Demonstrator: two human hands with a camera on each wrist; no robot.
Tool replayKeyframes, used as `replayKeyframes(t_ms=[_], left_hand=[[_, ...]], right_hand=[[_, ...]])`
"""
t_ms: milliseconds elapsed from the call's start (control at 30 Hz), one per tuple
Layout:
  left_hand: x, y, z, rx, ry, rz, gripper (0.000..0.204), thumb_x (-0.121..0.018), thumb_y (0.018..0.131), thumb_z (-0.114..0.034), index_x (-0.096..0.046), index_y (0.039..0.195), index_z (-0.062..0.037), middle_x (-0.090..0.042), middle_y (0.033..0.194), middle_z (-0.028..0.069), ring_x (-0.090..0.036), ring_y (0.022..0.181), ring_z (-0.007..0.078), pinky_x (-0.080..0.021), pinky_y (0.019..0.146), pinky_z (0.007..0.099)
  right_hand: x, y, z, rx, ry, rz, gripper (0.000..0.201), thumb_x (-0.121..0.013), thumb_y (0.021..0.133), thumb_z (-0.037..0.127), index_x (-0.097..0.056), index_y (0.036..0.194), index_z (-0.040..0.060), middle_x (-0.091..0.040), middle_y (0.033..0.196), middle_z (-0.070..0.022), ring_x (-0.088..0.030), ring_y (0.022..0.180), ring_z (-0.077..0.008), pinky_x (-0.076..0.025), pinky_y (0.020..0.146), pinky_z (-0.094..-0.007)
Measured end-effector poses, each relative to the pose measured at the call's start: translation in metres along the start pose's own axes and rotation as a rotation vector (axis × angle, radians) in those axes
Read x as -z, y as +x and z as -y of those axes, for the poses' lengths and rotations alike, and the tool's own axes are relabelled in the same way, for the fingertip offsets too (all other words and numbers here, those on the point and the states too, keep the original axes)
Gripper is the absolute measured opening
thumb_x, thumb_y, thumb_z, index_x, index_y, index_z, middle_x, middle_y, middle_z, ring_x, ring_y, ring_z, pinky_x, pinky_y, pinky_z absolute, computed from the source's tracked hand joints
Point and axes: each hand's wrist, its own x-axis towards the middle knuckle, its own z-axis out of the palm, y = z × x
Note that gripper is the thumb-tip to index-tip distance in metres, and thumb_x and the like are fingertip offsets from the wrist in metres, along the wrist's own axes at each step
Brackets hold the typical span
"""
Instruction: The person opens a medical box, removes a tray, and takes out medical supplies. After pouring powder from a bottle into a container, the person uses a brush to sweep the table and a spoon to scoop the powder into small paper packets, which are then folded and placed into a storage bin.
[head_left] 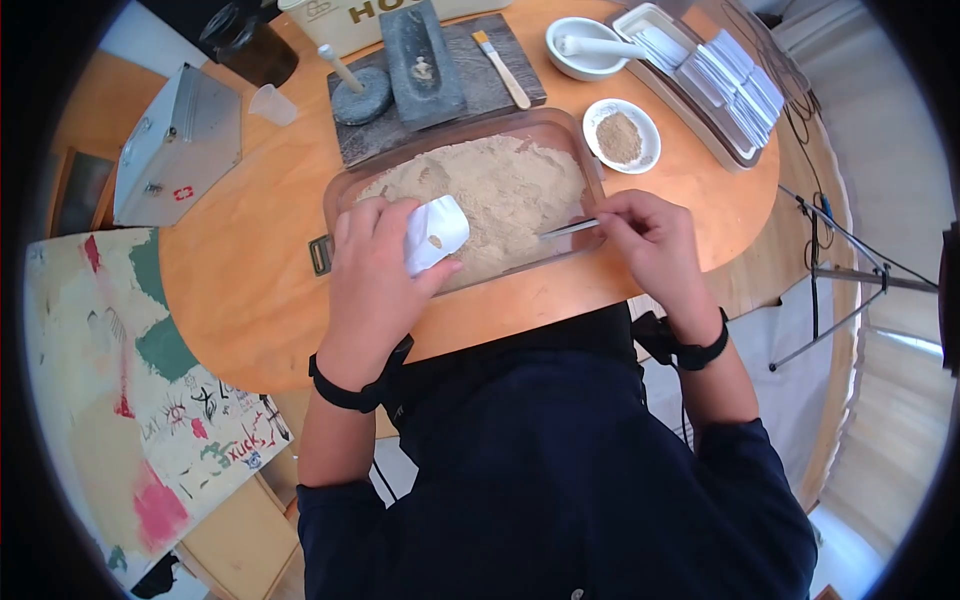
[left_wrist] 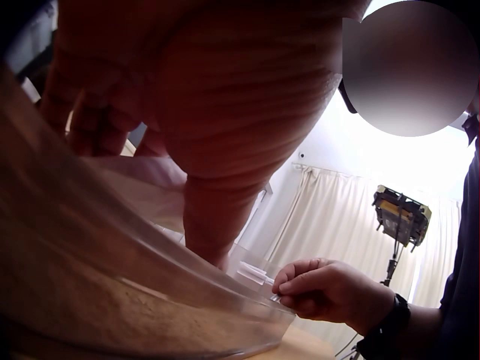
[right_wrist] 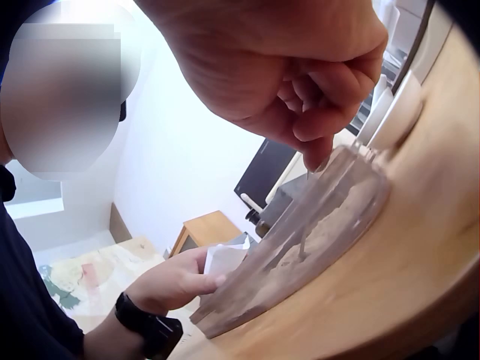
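My left hand (head_left: pixel 372 275) holds a small folded white paper (head_left: pixel 445 212) over the left part of a clear plastic tray (head_left: pixel 577 137). A little brown patch shows on the paper. Pale, sandy powder (head_left: pixel 505 190) fills the tray in uneven heaps. At the tray's right side, my right hand (head_left: pixel 655 240) pinches a thin metal spatula (head_left: pixel 575 228) between thumb and fingers, its far end down at the powder. The right wrist view shows the paper (right_wrist: pixel 225 260) between left thumb and fingers, beside the tray wall.
Behind the tray lie a dark board with a stone trough (head_left: pixel 425 75), a round stone with a handle (head_left: pixel 360 97) and a brush (head_left: pixel 503 70). To the right stand a bowl of powder (head_left: pixel 648 128), a mortar with pestle (head_left: pixel 585 65) and a box of white paper packets (head_left: pixel 735 85).
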Motion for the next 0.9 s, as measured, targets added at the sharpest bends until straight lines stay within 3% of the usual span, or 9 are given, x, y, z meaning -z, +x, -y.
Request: replayKeyframes(t_ms=[233, 367, 567, 633, 667, 700, 767, 833, 900], left_hand=[[0.001, 0.0, -0.001, 0.002, -0.031, 0.011, 0.062, -0.088, 0.064, -0.02, -0.061, 0.117, -0.0046, -0.056, 0.113, 0.013, -0.053, 0.108, 0.0353, -0.046, 0.093, 0.0435], [-0.002, 0.001, -0.004, -0.011, -0.064, 0.01, 0.062, -0.088, 0.063, -0.02, -0.061, 0.116, -0.0041, -0.057, 0.111, 0.0125, -0.053, 0.108, 0.0343, -0.045, 0.094, 0.0433], [-0.003, 0.005, -0.008, -0.06, -0.053, 0.01, 0.063, -0.088, 0.064, -0.022, -0.06, 0.117, -0.0037, -0.058, 0.109, 0.0124, -0.054, 0.108, 0.0335, -0.044, 0.094, 0.0435], [-0.004, 0.006, -0.008, -0.067, -0.053, 0.002, 0.063, -0.088, 0.064, -0.022, -0.06, 0.117, -0.0037, -0.058, 0.109, 0.0127, -0.054, 0.108, 0.0339, -0.044, 0.094, 0.044], [-0.005, 0.005, -0.008, -0.064, -0.072, -0.013, 0.063, -0.088, 0.064, -0.022, -0.06, 0.118, -0.0037, -0.058, 0.11, 0.0132, -0.054, 0.109, 0.0346, -0.044, 0.094, 0.0441], [-0.005, 0.005, -0.007, -0.057, -0.09, -0.027, 0.064, -0.088, 0.064, -0.023, -0.059, 0.118, -0.0037, -0.058, 0.111, 0.0138, -0.054, 0.109, 0.0353, -0.044, 0.094, 0.0443], [-0.004, 0.004, -0.006, -0.061, -0.103, -0.04, 0.063, -0.088, 0.064, -0.022, -0.059, 0.118, -0.0036, -0.058, 0.112, 0.0145, -0.054, 0.109, 0.0361, -0.045, 0.094, 0.0442], [-0.003, 0.003, -0.004, -0.064, -0.116, -0.054, 0.063, -0.088, 0.064, -0.021, -0.059, 0.117, -0.0035, -0.058, 0.113, 0.0153, -0.054, 0.109, 0.037, -0.045, 0.093, 0.044], [-0.003, 0.003, 0.001, -0.059, -0.143, -0.106, 0.063, -0.089, 0.067, -0.02, -0.058, 0.118, -0.0029, -0.058, 0.113, 0.0117, -0.057, 0.105, 0.0297, -0.047, 0.092, 0.0383]], right_hand=[[-0.009, 0.009, -0.002, -0.141, 0.293, 0.044, 0.01, -0.06, 0.094, 0.0, -0.068, 0.097, -0.0042, -0.072, 0.081, -0.0066, -0.069, 0.073, -0.0104, -0.054, 0.068, -0.0234], [-0.002, 0.014, 0.019, -0.152, 0.286, 0.039, 0.01, -0.061, 0.094, 0.001, -0.069, 0.098, -0.004, -0.072, 0.081, -0.0069, -0.068, 0.072, -0.01, -0.053, 0.066, -0.0228], [-0.018, 0.015, 0.041, 0.074, 0.238, -0.03, 0.007, -0.064, 0.091, 0.001, -0.069, 0.096, -0.0011, -0.073, 0.08, -0.0062, -0.068, 0.071, -0.0109, -0.051, 0.062, -0.0251], [-0.028, 0.012, 0.05, 0.31, -0.064, 0.011, 0.007, -0.067, 0.086, 0.0, -0.07, 0.093, 0.001, -0.071, 0.078, -0.009, -0.068, 0.069, -0.0163, -0.051, 0.061, -0.0291], [-0.03, 0.012, 0.054, 0.525, -0.237, -0.012, 0.008, -0.069, 0.083, -0.001, -0.071, 0.09, 0.0021, -0.069, 0.078, -0.0114, -0.067, 0.068, -0.0218, -0.051, 0.061, -0.0323], [-0.031, 0.011, 0.055, 0.526, -0.235, -0.009, 0.008, -0.069, 0.083, -0.001, -0.071, 0.09, 0.0021, -0.069, 0.078, -0.0114, -0.067, 0.068, -0.0218, -0.051, 0.061, -0.0323], [-0.032, 0.007, 0.056, 0.699, -0.26, -0.073, 0.008, -0.07, 0.083, -0.001, -0.072, 0.089, 0.0027, -0.069, 0.077, -0.0111, -0.067, 0.067, -0.0238, -0.052, 0.061, -0.0326], [-0.025, 0.002, 0.052, 0.637, -0.254, -0.158, 0.008, -0.07, 0.084, -0.001, -0.072, 0.091, 0.0021, -0.07, 0.077, -0.0099, -0.067, 0.066, -0.0211, -0.052, 0.061, -0.0311], [-0.014, -0.002, 0.045, 0.579, -0.247, -0.25, 0.008, -0.07, 0.085, -0.001, -0.071, 0.093, 0.0016, -0.071, 0.077, -0.0087, -0.067, 0.066, -0.0184, -0.052, 0.061, -0.0297]])
